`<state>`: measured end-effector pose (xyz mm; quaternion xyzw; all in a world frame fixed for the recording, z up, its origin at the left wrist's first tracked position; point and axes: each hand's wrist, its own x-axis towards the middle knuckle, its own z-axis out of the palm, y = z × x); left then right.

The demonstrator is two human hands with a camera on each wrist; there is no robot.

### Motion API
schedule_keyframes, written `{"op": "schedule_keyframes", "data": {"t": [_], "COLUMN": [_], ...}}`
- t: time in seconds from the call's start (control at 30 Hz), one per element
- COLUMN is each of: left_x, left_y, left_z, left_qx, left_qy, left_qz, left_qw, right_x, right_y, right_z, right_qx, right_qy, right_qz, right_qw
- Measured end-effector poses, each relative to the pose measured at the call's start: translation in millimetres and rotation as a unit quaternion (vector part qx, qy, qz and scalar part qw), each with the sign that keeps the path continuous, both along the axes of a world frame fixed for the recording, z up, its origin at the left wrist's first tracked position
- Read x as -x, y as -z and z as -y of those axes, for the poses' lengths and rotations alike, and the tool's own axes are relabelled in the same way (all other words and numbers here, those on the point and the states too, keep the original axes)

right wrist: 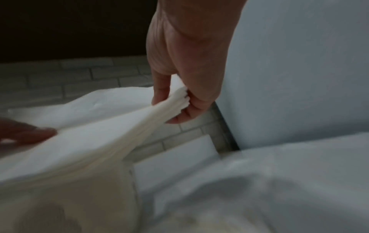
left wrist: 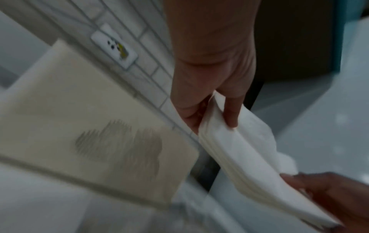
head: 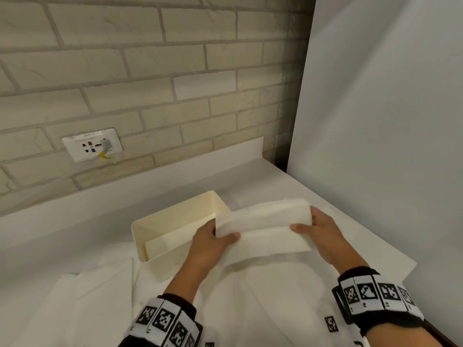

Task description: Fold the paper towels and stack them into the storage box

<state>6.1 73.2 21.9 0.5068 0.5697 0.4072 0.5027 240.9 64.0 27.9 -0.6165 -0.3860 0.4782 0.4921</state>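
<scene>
In the head view the folded paper towel [head: 263, 231] covers the near right corner of the storage box [head: 160, 226] and the fingers of both hands. The wrist markers at the bottom edge are cut off. The box's grey marking [left wrist: 119, 141], centre left of the left wrist view, is blurred and unreadable.

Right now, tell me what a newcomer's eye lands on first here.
The folded paper towel, held above the counter between the left hand and right hand, each pinching one end. Just left of it sits the open cream storage box; behind, a wall socket on the pale brick.
</scene>
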Motion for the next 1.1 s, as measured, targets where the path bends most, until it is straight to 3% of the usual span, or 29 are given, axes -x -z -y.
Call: {"op": "schedule_keyframes", "data": {"t": [0.1, 0.2, 0.37, 0.47, 0.57, 0.67, 0.83, 1.0, 1.1], "left_x": [42, 89, 126, 123, 116, 115, 106, 106, 102], "left_y": [-29, -30, -9, -1, 4, 12, 13, 24, 14], "left_z": [-18, -41, -56, -56, -58, -62, -65, -72, -65], "left_qx": [-0.003, 0.050, 0.108, 0.090, 0.054, 0.064, 0.077, 0.082, 0.067], "left_qy": [-0.071, -0.160, -0.217, -0.213, -0.146, -0.046, 0.104, 0.176, 0.168], "left_qz": [0.019, -0.001, -0.179, -0.273, -0.393, -0.520, -0.664, -0.696, -0.736], "left_qw": [0.997, 0.986, 0.954, 0.934, 0.906, 0.851, 0.737, 0.691, 0.652], "right_x": [33, 83, 151, 169, 181, 191, 199, 199, 200], "right_y": [-35, -47, -29, -12, -1, 8, 19, 27, 25], "right_z": [-32, -67, -102, -114, -122, -129, -134, -133, -130], "right_qx": [-0.028, -0.018, -0.004, 0.002, 0.010, 0.028, 0.069, 0.106, 0.107], "right_qy": [-0.048, -0.101, -0.156, -0.193, -0.230, -0.266, -0.279, -0.301, -0.307], "right_qz": [0.011, 0.086, 0.211, 0.283, 0.389, 0.503, 0.535, 0.569, 0.574], "right_qw": [0.998, 0.991, 0.965, 0.940, 0.892, 0.822, 0.795, 0.758, 0.752]}}
